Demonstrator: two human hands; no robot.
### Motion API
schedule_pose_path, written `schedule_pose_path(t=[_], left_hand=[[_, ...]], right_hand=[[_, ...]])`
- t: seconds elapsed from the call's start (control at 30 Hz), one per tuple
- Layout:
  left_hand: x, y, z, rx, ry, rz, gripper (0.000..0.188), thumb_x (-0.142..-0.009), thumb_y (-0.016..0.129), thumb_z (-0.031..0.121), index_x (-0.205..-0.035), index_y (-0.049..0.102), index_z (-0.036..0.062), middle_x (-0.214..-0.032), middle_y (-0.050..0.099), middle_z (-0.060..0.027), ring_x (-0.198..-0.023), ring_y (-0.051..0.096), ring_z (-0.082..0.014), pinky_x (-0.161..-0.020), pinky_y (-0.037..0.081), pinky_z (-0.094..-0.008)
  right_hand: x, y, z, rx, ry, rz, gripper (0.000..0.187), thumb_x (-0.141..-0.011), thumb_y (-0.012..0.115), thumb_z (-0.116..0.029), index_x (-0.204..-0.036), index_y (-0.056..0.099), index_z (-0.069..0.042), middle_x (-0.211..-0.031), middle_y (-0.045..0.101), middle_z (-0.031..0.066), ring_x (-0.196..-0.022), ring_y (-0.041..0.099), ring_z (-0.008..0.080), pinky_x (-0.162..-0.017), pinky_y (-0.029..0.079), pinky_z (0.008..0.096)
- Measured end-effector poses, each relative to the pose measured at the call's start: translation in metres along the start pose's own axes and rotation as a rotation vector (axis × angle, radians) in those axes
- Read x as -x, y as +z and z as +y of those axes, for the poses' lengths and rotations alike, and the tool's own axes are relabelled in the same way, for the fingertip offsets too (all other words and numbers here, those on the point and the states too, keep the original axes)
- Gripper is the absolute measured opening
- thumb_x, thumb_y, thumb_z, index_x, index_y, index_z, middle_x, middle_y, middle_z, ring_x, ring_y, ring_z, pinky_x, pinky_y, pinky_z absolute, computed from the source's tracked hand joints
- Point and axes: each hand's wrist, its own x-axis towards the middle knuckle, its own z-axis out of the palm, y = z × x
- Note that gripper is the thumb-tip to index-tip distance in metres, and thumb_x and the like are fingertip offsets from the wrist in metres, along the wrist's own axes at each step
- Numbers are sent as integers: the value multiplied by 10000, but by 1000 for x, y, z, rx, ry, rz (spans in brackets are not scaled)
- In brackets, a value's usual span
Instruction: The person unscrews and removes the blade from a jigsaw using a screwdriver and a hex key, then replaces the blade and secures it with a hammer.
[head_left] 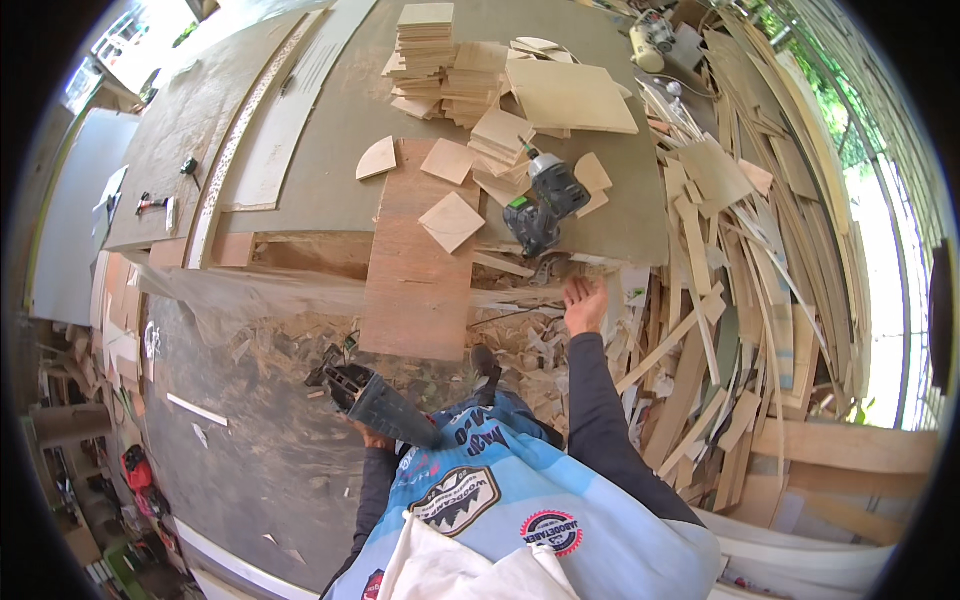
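My left hand [372, 436] is mostly hidden beneath a dark grey, long-bodied power tool [385, 405] with a black head; the fingers seem wrapped round it, close to my body. Its exact kind I cannot make out. My right hand [584, 304] reaches to the table's near edge, palm showing and fingers apart, holding nothing. Just beyond it a black cordless drill [550, 195] lies on the table, among square plywood pieces [452, 222]. A reddish board [418, 260] juts over the edge toward me.
Stacked plywood squares [425, 45] and a larger panel [570, 95] stand farther back on the table [330, 180]. Long wooden offcuts [700, 330] pile up at the right. Shavings [300, 370] cover the floor. A hammer [152, 204] lies at the table's left.
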Motion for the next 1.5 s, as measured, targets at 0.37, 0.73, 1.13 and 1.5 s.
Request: schedule_pose_path(t=[0.37, 0.73, 1.13, 1.5], left_hand=[[23, 127, -29, 77, 220, -68, 584, -1000, 502, 561, -1340, 591, 95, -1265, 675, -112, -1149, 656, -275, -1018, 528, -461], [19, 113, -50, 144, 182, -110, 558, -1007, 532, 504, -1349, 569, 64, -1235, 690, -108, -1121, 679, -261, -1008, 544, -437], [32, 105, -49, 148, 176, -68, 552, -996, 541, 510, -1348, 580, 86, -1251, 682, -97, -1124, 674, -258, -1008, 543, -433], [28, 94, -51, 93, 227, -51, 516, -1017, 518, 476, -1360, 568, 94, -1259, 673, -86, -1130, 669, -247, -998, 548, -424]], right_hand=[[-75, 37, -23, -95, 80, 254, 530, -953, 562, -545, -1053, 425, -43, -834, 359, 49, -769, 339, 180, -736, 294, 417], [-61, 49, -42, -8, 89, 279, 563, -898, 617, -513, -1111, 463, -14, -975, 429, 120, -894, 426, 238, -888, 368, 494], [-39, 72, -46, 47, 46, 362, 561, -913, 631, -432, -1247, 480, -8, -1133, 451, 168, -1043, 467, 293, -912, 402, 528], [-92, 46, -32, 303, -27, 206, 472, -1052, 476, -249, -1458, 444, -12, -1422, 457, 205, -1147, 557, 357, -915, 506, 467]])
